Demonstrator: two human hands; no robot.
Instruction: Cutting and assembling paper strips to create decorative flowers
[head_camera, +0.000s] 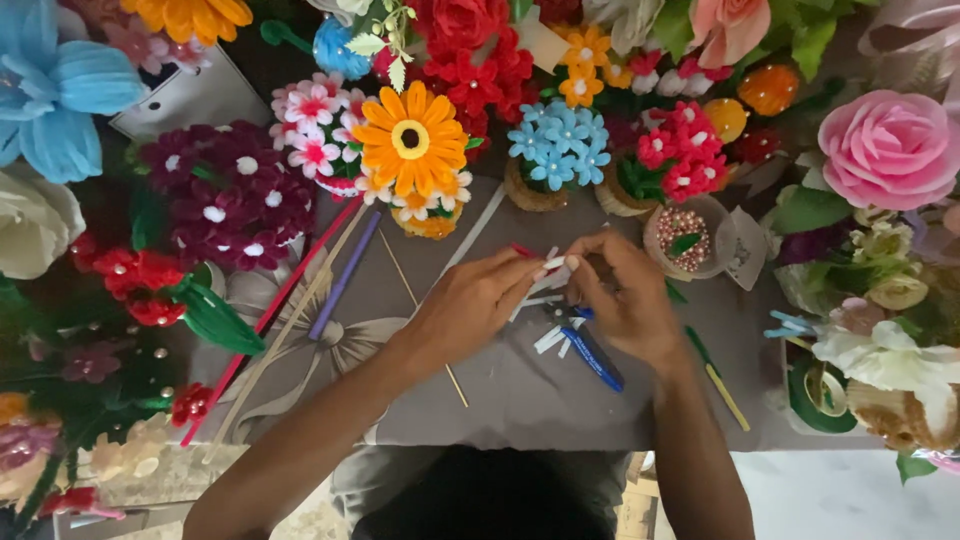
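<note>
A grey cloth (520, 395) covers my table, ringed from nine o'clock round to three by handmade flowers: an orange daisy (411, 139) at twelve, a blue cluster (558, 145) just right of it, a pink rose (889, 148) at two, a maroon bunch (228, 195) at ten. Many blooms are cut off by the picture's edges, and the far table is buried under them. My left hand (470, 303) comes in from seven o'clock, palm down, fingers curled and pinched on a white strip (549, 276) at the centre. My right hand (625, 295) comes from five o'clock, thumb and forefinger closed on the same strip's upper end; how much of it runs under my fingers I cannot tell. Something red (522, 250) peeks above my left knuckles, too hidden to name. Beneath my hands lie more white scraps (549, 340) and a blue pen (592, 359). Long sticks (343, 277) slant at eight o'clock.
</note>
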